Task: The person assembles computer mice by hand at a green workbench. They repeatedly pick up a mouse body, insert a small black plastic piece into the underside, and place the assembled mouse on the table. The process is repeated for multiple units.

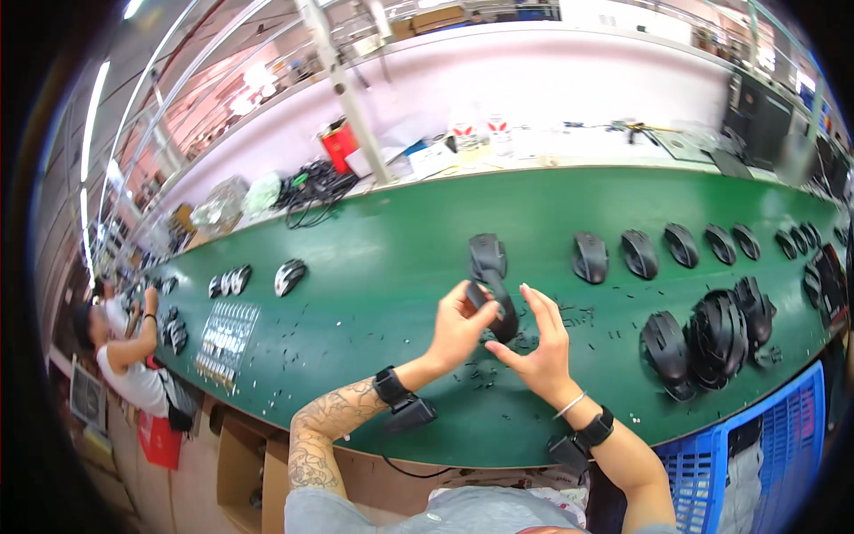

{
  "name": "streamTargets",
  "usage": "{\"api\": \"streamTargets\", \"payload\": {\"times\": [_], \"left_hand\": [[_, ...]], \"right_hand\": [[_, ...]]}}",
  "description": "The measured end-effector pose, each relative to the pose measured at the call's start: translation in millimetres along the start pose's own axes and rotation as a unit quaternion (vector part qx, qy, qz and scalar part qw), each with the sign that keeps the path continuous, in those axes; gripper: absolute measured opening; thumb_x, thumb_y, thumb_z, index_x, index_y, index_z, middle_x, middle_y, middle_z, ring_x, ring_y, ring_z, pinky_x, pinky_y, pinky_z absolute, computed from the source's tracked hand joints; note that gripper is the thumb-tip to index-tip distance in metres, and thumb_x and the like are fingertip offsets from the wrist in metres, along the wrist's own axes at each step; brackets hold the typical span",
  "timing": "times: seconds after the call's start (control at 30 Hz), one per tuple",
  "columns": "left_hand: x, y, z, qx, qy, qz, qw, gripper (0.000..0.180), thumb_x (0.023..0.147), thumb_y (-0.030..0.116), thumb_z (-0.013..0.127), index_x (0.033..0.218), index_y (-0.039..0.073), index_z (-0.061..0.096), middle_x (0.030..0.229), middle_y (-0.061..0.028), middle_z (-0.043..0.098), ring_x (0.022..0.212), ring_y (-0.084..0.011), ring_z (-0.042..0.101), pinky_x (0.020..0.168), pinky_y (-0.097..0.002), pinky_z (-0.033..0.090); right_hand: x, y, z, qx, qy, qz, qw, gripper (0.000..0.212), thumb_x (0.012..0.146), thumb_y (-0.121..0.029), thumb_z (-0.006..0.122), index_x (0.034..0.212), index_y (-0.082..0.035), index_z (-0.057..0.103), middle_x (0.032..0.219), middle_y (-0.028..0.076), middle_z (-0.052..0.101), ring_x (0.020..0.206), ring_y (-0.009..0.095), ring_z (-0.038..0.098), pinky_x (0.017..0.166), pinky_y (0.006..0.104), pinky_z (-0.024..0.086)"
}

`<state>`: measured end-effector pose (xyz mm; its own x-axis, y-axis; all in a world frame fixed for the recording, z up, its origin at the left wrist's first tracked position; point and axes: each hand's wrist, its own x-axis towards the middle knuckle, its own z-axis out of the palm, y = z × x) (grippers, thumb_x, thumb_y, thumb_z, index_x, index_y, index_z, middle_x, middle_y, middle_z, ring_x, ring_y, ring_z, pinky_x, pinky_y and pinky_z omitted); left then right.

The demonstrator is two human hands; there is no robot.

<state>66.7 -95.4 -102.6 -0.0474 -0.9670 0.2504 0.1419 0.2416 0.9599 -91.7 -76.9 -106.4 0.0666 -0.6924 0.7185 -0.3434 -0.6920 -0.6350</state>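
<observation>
My left hand (460, 327) grips a black computer mouse shell (500, 310) and holds it tilted above the green table (374, 258). My right hand (538, 345) is just right of it, fingers spread, its thumb and fingertips touching the shell's lower side. Another black mouse (487, 254) lies on the table right behind my hands. Small dark screws or parts (583, 313) are scattered on the cloth around my hands.
A row of black mice (680, 245) runs along the right. A heap of black shells (716, 334) sits at the right front, above a blue crate (752, 449). A clear tray (227, 338) and more mice (289, 276) lie left. Another person (124, 351) sits far left.
</observation>
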Motion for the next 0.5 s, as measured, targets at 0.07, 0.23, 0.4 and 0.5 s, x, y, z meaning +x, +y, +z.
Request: {"api": "streamTargets", "payload": {"times": [0.07,0.23,0.4,0.5], "left_hand": [[-11,0,9,0.092,-0.016,0.019,0.995,0.014,0.083,0.004,0.062,0.092,-0.001,0.052,0.082,-0.0041,0.06,0.076,-0.0081,0.058,0.066,-0.0256,0.051],[-17,-7,9,0.126,-0.032,0.075,0.989,0.024,0.094,0.016,0.051,0.08,-0.003,0.052,0.071,-0.0019,0.057,0.069,-0.0045,0.049,0.056,-0.0243,0.044],[-13,-7,-1,0.115,-0.078,0.002,0.99,0.037,0.099,0.025,0.041,0.087,-0.004,0.06,0.079,-0.0052,0.063,0.074,-0.0099,0.059,0.067,-0.0278,0.051],[-12,-8,-5,0.04,-0.084,-0.047,0.995,0.039,0.099,0.027,0.041,0.085,-0.002,0.062,0.08,-0.0055,0.064,0.075,-0.0111,0.06,0.067,-0.0273,0.052]], "right_hand": [[-10,2,10,0.019,-0.019,0.036,0.999,0.067,0.069,-0.011,0.074,0.129,-0.002,0.046,0.119,0.018,0.051,0.107,0.032,0.053,0.089,0.0387,0.046],[-11,5,8,0.051,-0.039,0.077,0.995,0.068,0.065,0.0,0.075,0.127,-0.001,0.047,0.114,0.015,0.053,0.103,0.03,0.055,0.088,0.037,0.046],[-13,3,12,0.134,-0.015,0.135,0.982,0.059,0.063,0.007,0.073,0.117,-0.001,0.052,0.106,0.01,0.051,0.101,0.025,0.055,0.086,0.0323,0.047],[-15,8,8,0.056,-0.06,0.046,0.996,0.059,0.065,0.006,0.072,0.118,-0.001,0.05,0.108,0.011,0.054,0.1,0.024,0.057,0.088,0.0327,0.047]]}}
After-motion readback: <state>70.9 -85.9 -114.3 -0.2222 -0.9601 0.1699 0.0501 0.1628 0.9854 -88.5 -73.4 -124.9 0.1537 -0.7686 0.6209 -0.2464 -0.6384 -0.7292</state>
